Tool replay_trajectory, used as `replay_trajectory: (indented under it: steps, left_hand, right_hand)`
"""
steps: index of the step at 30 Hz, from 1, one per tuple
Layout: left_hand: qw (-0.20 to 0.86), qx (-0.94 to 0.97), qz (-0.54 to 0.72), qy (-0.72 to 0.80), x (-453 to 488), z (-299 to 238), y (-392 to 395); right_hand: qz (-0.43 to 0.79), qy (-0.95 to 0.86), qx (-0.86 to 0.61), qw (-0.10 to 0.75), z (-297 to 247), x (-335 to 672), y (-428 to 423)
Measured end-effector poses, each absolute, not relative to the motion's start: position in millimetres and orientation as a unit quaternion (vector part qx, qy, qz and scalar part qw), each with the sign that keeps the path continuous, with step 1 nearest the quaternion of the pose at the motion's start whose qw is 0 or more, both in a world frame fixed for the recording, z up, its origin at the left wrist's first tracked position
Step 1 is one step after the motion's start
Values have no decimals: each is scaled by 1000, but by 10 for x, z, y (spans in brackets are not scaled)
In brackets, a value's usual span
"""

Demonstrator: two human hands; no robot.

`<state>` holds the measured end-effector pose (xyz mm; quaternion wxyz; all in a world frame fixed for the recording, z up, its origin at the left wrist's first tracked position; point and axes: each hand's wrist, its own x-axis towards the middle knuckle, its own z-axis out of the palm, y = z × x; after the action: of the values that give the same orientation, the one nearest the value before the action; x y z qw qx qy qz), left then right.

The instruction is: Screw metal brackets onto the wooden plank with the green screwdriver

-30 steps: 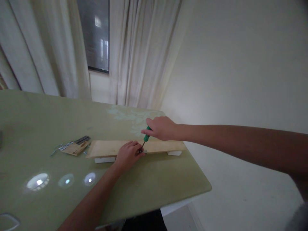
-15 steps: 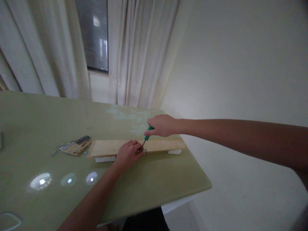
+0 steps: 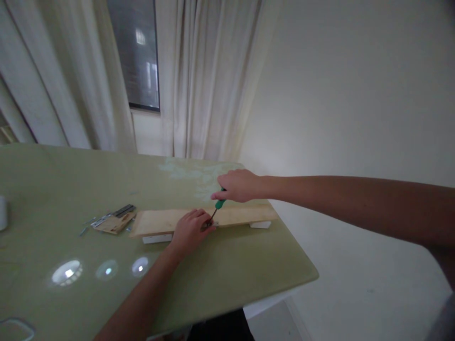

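Observation:
My right hand [image 3: 240, 184] is closed round the green handle of a screwdriver [image 3: 219, 204], whose shaft slants down to the left. Its tip meets the near edge of a long pale wooden board [image 3: 156, 221], beside the fingers of my left hand [image 3: 192, 230]. Those fingers are bent over the board's edge, pinching at a small metal bracket [image 3: 215, 224] that shows partly past the thumb. Whether a screw sits under the tip is hidden. White blocks [image 3: 156, 238] lie beneath the board and hold it off the table.
Left of the board lie a small wooden piece, dark metal strips [image 3: 122, 210] and several loose screws [image 3: 84, 230] on the green-covered table [image 3: 249, 265]. A white object [image 3: 3, 213] stands at the far left edge. Curtains and a wall border the table.
My view has shifted slightly, so the table things appear a little lower and to the right. The screwdriver leans a bit differently; both hands keep their places at the board.

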<state>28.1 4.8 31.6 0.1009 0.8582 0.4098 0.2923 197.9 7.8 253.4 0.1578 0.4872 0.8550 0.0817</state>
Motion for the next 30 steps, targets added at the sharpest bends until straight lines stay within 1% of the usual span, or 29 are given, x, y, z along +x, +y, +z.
replay_trajectory:
  steps: [2, 4, 6, 8, 12, 14, 16, 19, 21, 23, 26, 27, 30]
  left_hand:
    - [100, 859, 288, 412, 275, 311, 47]
    - [97, 861, 286, 410, 271, 307, 46]
    - [94, 862, 287, 408, 269, 309, 43]
    - [94, 860, 290, 408, 269, 315, 37]
    - [96, 859, 289, 411, 263, 326, 25]
    - [97, 859, 288, 412, 258, 327, 21]
    - [98, 859, 289, 412, 252, 327, 18]
    - [94, 860, 286, 412, 244, 327, 15]
    - [87, 861, 283, 413, 239, 324, 13]
    - [78, 863, 285, 411, 235, 319, 10]
    - [74, 863, 288, 408, 235, 315, 1]
    - [76, 864, 288, 407, 236, 318, -4]
    - [86, 861, 283, 414, 240, 344, -20]
  right_hand:
    - [14, 878, 455, 149, 2576, 2011, 106]
    - [-37, 918, 376, 117, 2606, 2065, 126]
    - [-42, 950, 295, 90, 2599, 2106, 139]
    - [-10, 962, 263, 74, 2547, 2116, 142]
    - [77, 924, 372, 45, 2375, 2079, 106]
    - [78, 910, 408, 15, 2315, 2085, 77]
    - [25, 919, 393, -33, 2288, 2124, 55]
    - [-108, 936, 318, -102, 2253, 2195, 43]
    - [-167, 933, 289, -134, 2182, 2204, 43]
    - [-150, 924, 311, -167, 2062, 2169, 42]
    - [-53, 892, 391, -222, 1867, 2088, 34]
    - [-39, 880, 408, -241, 1822, 2073, 32]
    - [-84, 865, 403, -287, 1789, 2100, 29]
